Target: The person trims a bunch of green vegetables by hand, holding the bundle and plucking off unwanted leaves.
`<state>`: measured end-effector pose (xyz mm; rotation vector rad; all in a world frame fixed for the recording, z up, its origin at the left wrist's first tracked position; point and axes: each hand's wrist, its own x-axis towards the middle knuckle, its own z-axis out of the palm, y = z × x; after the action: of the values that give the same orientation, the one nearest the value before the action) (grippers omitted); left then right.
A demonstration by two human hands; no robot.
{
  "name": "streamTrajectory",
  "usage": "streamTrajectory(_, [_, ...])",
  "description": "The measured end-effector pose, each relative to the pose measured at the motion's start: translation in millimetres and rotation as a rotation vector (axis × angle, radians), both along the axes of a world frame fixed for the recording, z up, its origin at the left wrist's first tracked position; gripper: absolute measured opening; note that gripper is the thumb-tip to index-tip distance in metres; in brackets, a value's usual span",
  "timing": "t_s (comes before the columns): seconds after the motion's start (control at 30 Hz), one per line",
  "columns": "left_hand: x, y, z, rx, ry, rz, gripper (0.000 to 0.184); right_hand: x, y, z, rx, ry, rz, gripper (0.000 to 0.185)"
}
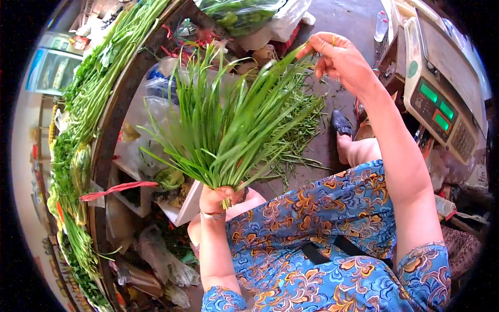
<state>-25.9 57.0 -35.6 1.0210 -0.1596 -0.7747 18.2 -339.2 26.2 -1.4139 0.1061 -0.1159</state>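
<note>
A fanned bunch of garlic chives (208, 125) stands upright in front of me, its long flat green leaves spreading outward and up. My left hand (214, 199) is closed around the stem ends at the bottom, above my lap. Up at the right, my right hand (335, 58) has thumb and forefinger pinched on the tips of a few leaves that lean toward it. Its other fingers are curled. Behind and below the bunch, a heap of loose green trimmings (299, 122) lies on the floor.
A digital scale (442, 106) with lit green displays stands at the right. Leafy vegetables (99, 99) line a curved shelf edge at the left, where a red strip (119, 190) hangs. Plastic bags (161, 255) crowd below it. A bottle (381, 26) lies on the floor.
</note>
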Motion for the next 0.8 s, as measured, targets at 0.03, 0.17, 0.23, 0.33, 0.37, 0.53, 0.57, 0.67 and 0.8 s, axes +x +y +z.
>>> streamTrajectory(0.03, [-0.5,-0.5,-0.1,0.012,-0.052,-0.01,0.07,2.3,-1.3,-2.8,0.046,0.016,-0.069,0.025])
streamTrajectory(0.17, [-4.4,-4.0,7.1,0.042,-0.036,0.02,0.064,11.7,-17.5,-11.0,-0.039,-0.091,-0.171,0.024])
streamTrajectory(0.23, [-8.4,-4.9,8.7,0.061,-0.001,0.044,0.062,15.8,-8.2,-15.1,-0.135,-0.215,-0.219,0.021])
streamTrajectory(0.33, [-8.6,-6.5,7.1,0.064,0.082,0.037,0.055,13.9,18.3,-6.2,-0.429,-0.466,-0.31,0.017])
streamTrajectory(0.37, [-8.6,-5.9,6.0,0.092,0.07,0.029,0.053,13.6,25.9,-3.0,-0.51,-0.523,-0.284,0.016])
streamTrajectory(0.53, [-10.8,-13.2,6.0,0.103,0.042,0.003,0.05,17.2,57.4,-4.8,-0.76,-0.628,-0.214,0.014])
streamTrajectory(0.57, [-11.6,-13.2,5.2,0.098,0.064,0.0,0.05,17.4,62.3,-8.2,-0.772,-0.609,-0.184,0.016])
streamTrajectory(0.67, [-10.7,-13.3,1.2,0.075,0.082,-0.045,0.05,14.9,70.4,-9.8,-0.826,-0.562,-0.11,0.018])
streamTrajectory(0.8, [-11.8,-19.4,7.4,0.089,0.069,-0.063,0.051,16.2,69.7,-11.2,-0.736,-0.536,-0.028,0.02])
